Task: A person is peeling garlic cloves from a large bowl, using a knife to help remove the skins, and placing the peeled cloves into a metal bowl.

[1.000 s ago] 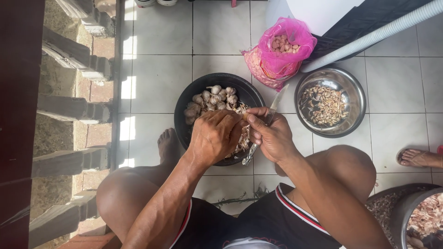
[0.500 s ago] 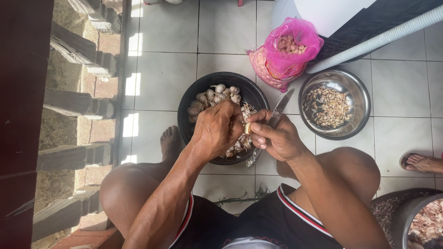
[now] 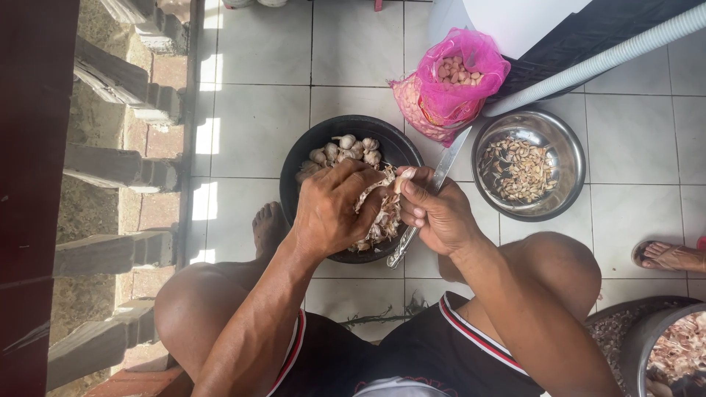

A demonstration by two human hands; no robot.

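A black bowl (image 3: 301, 158) of garlic bulbs (image 3: 344, 150) and papery skins stands on the tiled floor between my knees. My left hand (image 3: 334, 209) hovers over the bowl, its fingers pinching at a garlic clove (image 3: 404, 179). My right hand (image 3: 437, 213) grips a knife (image 3: 446, 163) whose blade points up and away, and its thumb and fingers hold that same clove. The two hands meet over the bowl's right side.
A steel bowl (image 3: 566, 158) with peeled cloves sits to the right. A pink mesh bag (image 3: 448, 88) of garlic lies behind it. Another person's sandalled foot (image 3: 669, 256) shows at the right edge. A pot of skins (image 3: 680, 345) stands bottom right. A balustrade (image 3: 118, 169) runs along the left.
The knife blade has swung up from low over the bowl to point away. Both hands have shifted slightly right while working the clove.
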